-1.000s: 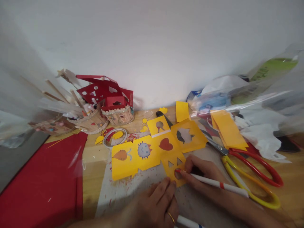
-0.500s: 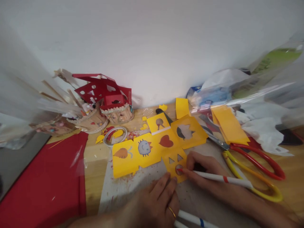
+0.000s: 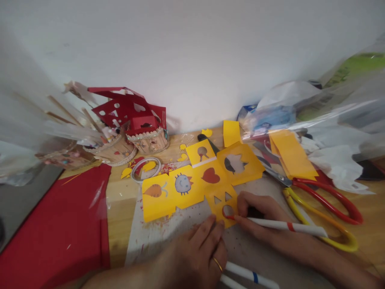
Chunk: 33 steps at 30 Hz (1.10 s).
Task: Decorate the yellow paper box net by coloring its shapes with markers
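My right hand [image 3: 261, 220] pinches a white marker [image 3: 288, 225] with a red band. Its red tip touches the lower right edge of a round hole in the yellow paper cutout [image 3: 197, 192]. Two triangular holes sit above that circle. Other panels carry a carrot, a smiling round face with spikes, a red heart and further shapes. My left hand [image 3: 201, 251], wearing a ring, rests its fingertips on the paper's lower edge. White markers [image 3: 249, 273], one with a blue band, stick out from under its curled fingers; the grip itself is partly hidden.
Red-and-yellow-handled scissors [image 3: 325, 200] lie at right beside folded yellow paper [image 3: 293, 154] and plastic bags [image 3: 337, 148]. A tape roll [image 3: 135, 172] and yellow scraps are behind the cutout. Red paper [image 3: 60, 228] covers the left; decorated holders [image 3: 148, 142] stand at back left.
The marker tip has moved from inside the round hole to its lower right edge, along with my right hand. My left hand stays on the paper. The whole view has shifted slightly.
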### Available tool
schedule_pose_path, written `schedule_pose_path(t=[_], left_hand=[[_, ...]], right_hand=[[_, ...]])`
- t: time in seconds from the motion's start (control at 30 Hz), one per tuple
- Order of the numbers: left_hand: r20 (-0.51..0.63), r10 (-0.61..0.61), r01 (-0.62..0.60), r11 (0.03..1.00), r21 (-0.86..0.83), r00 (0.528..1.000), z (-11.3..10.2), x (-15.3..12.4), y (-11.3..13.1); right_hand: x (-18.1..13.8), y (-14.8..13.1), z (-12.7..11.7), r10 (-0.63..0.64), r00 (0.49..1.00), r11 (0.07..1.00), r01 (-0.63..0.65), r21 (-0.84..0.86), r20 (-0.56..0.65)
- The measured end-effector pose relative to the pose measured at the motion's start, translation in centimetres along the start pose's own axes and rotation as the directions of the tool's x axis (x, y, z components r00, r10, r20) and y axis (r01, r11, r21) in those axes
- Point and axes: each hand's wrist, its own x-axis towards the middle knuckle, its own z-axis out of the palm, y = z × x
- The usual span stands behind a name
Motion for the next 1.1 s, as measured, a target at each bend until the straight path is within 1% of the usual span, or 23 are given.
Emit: schedule_pose_path(t=[0.1, 0.23, 0.37, 0.6, 0.73, 0.8, 0.93, 1.03, 1.1], left_hand=[[0.007, 0.004, -0.004, 1.0, 0.003, 1.0, 0.0, 0.0, -0.1], [0.016, 0.013, -0.013, 1.0, 0.005, 1.0, 0.0, -0.2, -0.1], [0.032, 0.009, -0.009, 1.0, -0.01, 0.999, -0.2, -0.3, 0.0], [0.026, 0.016, -0.016, 1.0, -0.026, 1.0, -0.4, 0.0, -0.2], [0.025, -0.006, 0.007, 0.999, -0.036, 1.0, -0.4, 0.0, -0.1], [0.022, -0.003, 0.003, 0.999, -0.039, 1.0, -0.4, -0.1, -0.1], [0.034, 0.006, -0.005, 0.999, -0.039, 0.999, -0.4, 0.0, -0.2], [0.043, 0.006, -0.005, 0.999, -0.034, 0.999, -0.3, 0.0, -0.2], [0.031, 0.003, -0.002, 0.999, -0.032, 1.0, -0.3, 0.0, -0.2]], right_hand=[[0.1, 0.0, 0.0, 0.007, 0.999, 1.0, -0.007, -0.005, 0.032], [0.1, 0.1, 0.0, 0.001, 1.0, 1.0, 0.0, -0.005, 0.013], [0.0, 0.4, 0.1, 0.001, 0.999, 1.0, -0.002, 0.015, 0.038], [0.1, 0.6, 0.0, -0.026, 0.999, 1.0, 0.027, -0.009, 0.034], [0.0, 0.9, -0.1, -0.057, 0.998, 0.998, 0.056, -0.011, -0.033], [0.0, 1.1, 0.0, -0.045, 0.997, 0.999, 0.044, -0.022, -0.069], [0.1, 1.4, 0.4, 0.012, 0.996, 0.998, -0.018, -0.061, -0.094], [0.3, 1.3, 0.6, 0.02, 0.994, 0.997, -0.028, -0.077, -0.111], [0.3, 1.1, 0.5, 0.015, 0.995, 0.997, -0.023, -0.078, -0.103]])
